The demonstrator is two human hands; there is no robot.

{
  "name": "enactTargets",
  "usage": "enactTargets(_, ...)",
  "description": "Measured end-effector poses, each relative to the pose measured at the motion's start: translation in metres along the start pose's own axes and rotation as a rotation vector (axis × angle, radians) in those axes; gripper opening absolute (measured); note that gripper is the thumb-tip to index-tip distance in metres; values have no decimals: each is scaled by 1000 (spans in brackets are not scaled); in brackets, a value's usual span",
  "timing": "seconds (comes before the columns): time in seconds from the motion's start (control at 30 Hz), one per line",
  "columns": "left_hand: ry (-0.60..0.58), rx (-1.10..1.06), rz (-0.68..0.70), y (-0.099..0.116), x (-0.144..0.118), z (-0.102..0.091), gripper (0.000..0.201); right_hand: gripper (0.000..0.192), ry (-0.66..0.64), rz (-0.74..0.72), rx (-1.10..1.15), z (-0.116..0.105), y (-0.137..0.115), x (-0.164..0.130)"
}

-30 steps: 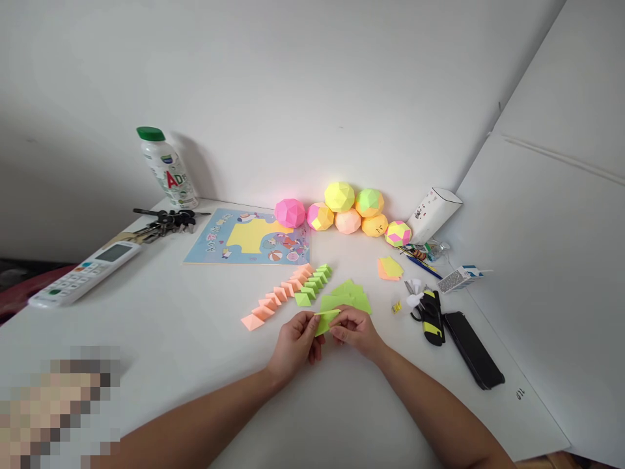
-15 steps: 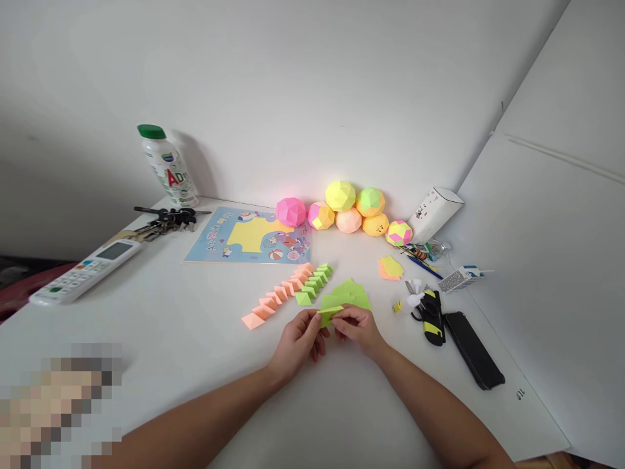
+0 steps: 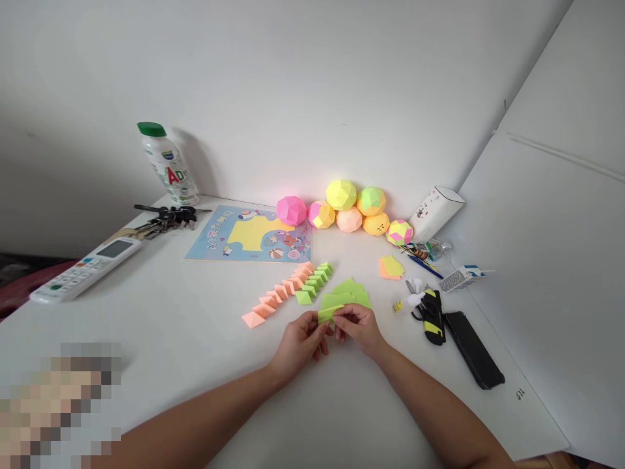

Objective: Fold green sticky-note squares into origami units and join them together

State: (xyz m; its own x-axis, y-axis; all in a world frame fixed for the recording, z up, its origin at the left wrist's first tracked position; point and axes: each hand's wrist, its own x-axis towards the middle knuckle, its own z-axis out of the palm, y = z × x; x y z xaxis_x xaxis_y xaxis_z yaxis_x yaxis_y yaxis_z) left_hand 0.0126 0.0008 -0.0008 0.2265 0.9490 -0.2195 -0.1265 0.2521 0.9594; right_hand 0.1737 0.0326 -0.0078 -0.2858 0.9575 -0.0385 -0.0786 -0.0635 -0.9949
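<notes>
**Green paper (image 3: pixel 330 315) pinched in both hands, the folding well under way**

Here's the white table (image 3: pixel 161 339), the biggest thing before you, running back to the wall (image 3: pixel 273 98). A blue booklet (image 3: pixel 209 245) lies flat near the back, with a bottle (image 3: pixel 168 166) upright beyond its left side and a remote (image 3: pixel 85 268) out at the table's left. Over on your right rests a black phone (image 3: pixel 473 350).

Along the wall sit seven paper balls, the yellow ball (image 3: pixel 340 195) up top with the green-and-orange ball (image 3: pixel 372 201); by the look of them, these are complete.

Now your hands, close together at the near middle! Your left hand (image 3: pixel 300 340) is half curled, thumb and fingers closed on the paper's left part. Your right hand (image 3: pixel 360 329) pinches its right end between thumb and fingertips, the other fingers bent beneath.

Just beyond, two lines of folded pieces stand done: a longer peach row (image 3: pixel 280 293) and a shorter green row (image 3: pixel 313 283). Beside them, the loose green sheets (image 3: pixel 350 294) spread flat, apparently unfolded; call those the part left. A few yellow and orange sheets (image 3: pixel 392 267) lie off to the right.

And the smallest: that green paper, just in front of the loose sheets. It looks partly folded, not yet shaped like the row pieces. The exact crease is too small to read.
</notes>
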Motion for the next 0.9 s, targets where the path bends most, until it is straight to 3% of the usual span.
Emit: enactTargets(0.9,45,-2,-21,3,-1,2,25,14,-36,-16,-3,-1,1,-1)
